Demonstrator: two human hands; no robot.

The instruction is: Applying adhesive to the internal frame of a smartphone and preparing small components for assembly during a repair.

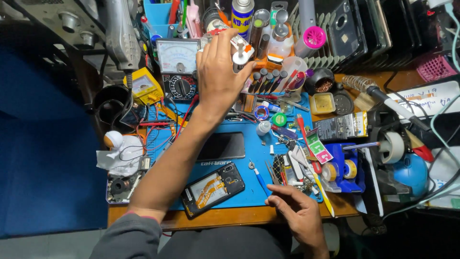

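My left hand [221,72] pinches a small white bottle [239,53] at the worktop's [239,216] crowded back edge; my right hand [294,211] rests open and empty at the front edge. Lifting carelessly could topple neighbouring bottles.

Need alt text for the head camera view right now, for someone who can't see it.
Over a cluttered repair bench, the left hand reaches to the back and grips a small white bottle among tools and cans. The right hand rests empty at the front edge of a blue work mat, beside an opened phone.
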